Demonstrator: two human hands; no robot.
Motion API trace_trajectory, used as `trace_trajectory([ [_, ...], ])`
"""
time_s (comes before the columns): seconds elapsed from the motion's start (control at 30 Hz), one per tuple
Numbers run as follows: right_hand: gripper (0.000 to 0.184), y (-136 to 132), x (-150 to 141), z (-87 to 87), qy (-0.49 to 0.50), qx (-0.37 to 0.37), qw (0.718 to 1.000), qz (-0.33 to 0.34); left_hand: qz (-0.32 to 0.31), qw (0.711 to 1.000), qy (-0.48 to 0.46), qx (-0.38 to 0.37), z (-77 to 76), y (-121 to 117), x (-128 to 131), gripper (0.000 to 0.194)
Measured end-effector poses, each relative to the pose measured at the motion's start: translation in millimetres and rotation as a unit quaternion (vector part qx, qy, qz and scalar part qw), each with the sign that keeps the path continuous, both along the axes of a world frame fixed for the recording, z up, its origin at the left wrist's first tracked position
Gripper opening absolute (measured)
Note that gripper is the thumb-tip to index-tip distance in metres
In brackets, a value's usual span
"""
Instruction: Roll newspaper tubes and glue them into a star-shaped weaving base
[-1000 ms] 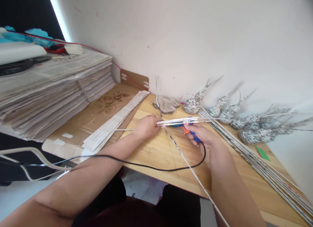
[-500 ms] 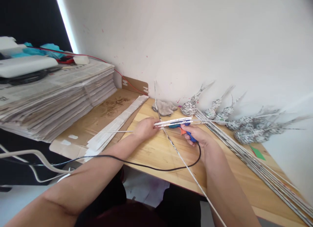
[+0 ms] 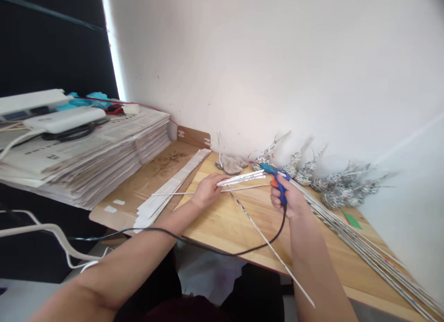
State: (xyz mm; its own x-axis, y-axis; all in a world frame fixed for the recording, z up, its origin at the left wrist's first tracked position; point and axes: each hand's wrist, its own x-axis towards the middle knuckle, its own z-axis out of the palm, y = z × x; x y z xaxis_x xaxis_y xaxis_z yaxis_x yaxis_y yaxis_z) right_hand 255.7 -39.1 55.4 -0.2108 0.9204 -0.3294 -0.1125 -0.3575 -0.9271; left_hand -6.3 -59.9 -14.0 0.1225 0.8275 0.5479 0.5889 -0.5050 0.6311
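Observation:
My left hand (image 3: pixel 207 190) is closed around a small bundle of rolled newspaper sticks (image 3: pixel 243 178), whose ends point right above the wooden table. Longer paper sticks cross near my fingers, and one (image 3: pixel 267 243) slants down toward the front edge. In my right hand (image 3: pixel 290 197) is a blue glue gun (image 3: pixel 281 183) with an orange trigger, its teal nozzle end pointing up and left. The nozzle lies just beyond the bundle's right ends in the view; whether it touches them I cannot tell. A black cord (image 3: pixel 239 253) hangs from its handle and runs left across my left forearm.
Thick stacked newspapers (image 3: pixel 114 160) stand on cardboard at left, with a white power bank-like box (image 3: pixel 65 120) on top. Cut paper strips (image 3: pixel 173 185) lie beside them. Along the wall are a grey cloth (image 3: pixel 231 164) and woven paper shapes (image 3: pixel 342 192); long paper sticks (image 3: pixel 360 248) lie right.
My right hand has drawn the glue gun away to the right and tilted its nozzle up, off the paper sticks. My left hand still holds the bundle. The camera view has shifted slightly.

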Motion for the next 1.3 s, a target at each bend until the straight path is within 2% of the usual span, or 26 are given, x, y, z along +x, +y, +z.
trace_trajectory([
  [0.07, 0.039, -32.3, 6.0, 3.8, 0.070, 0.022, 0.997, -0.026, -0.051, 0.998, -0.027, 0.002, 5.4, -15.4, 8.8, 0.036],
  [0.17, 0.034, -95.7, 18.4, 0.4, 0.123, 0.044, 0.989, -0.063, -0.167, 0.986, -0.014, -0.014, 11.6, -43.7, 27.3, 0.042],
  [0.3, 0.036, -177.4, 35.3, -9.0, 0.097, 0.025, 0.991, -0.086, -0.254, 0.964, 0.076, -0.020, 12.8, -73.4, 48.2, 0.044],
  [0.43, 0.035, -223.6, 41.4, -9.2, 0.043, 0.021, 0.994, -0.096, -0.286, 0.947, 0.147, -0.017, 6.4, -87.4, 54.9, 0.030],
  [0.53, 0.037, -235.1, 35.1, -2.9, 0.011, 0.044, 0.993, -0.111, -0.270, 0.950, 0.154, -0.019, 2.6, -95.2, 49.5, 0.022],
  [0.67, 0.040, -236.2, 22.6, 3.0, -0.006, 0.072, 0.993, -0.097, -0.241, 0.958, 0.155, -0.024, 1.7, -106.8, 35.4, 0.026],
  [0.83, 0.044, -234.1, 13.7, 0.7, -0.009, 0.092, 0.993, -0.068, -0.211, 0.963, 0.164, -0.026, 0.4, -115.3, 22.0, 0.036],
  [0.97, 0.044, -234.7, 9.3, -2.9, -0.023, 0.092, 0.993, -0.073, -0.196, 0.956, 0.218, -0.027, 2.8, -117.5, 17.8, 0.034],
  [1.07, 0.044, -236.2, 11.1, -6.7, -0.027, 0.075, 0.993, -0.082, -0.190, 0.950, 0.247, -0.018, 3.8, -117.7, 22.5, 0.032],
  [1.13, 0.043, -237.4, 16.1, -8.7, -0.011, 0.063, 0.994, -0.087, -0.164, 0.955, 0.248, -0.018, 2.1, -115.1, 29.6, 0.032],
  [1.23, 0.040, -239.7, 26.1, -9.6, 0.043, 0.061, 0.994, -0.084, -0.105, 0.967, 0.232, -0.019, -1.9, -104.4, 42.5, 0.043],
  [1.3, 0.036, -241.4, 31.6, -9.3, 0.082, 0.067, 0.991, -0.087, -0.089, 0.966, 0.242, -0.013, -3.2, -93.8, 50.7, 0.047],
])
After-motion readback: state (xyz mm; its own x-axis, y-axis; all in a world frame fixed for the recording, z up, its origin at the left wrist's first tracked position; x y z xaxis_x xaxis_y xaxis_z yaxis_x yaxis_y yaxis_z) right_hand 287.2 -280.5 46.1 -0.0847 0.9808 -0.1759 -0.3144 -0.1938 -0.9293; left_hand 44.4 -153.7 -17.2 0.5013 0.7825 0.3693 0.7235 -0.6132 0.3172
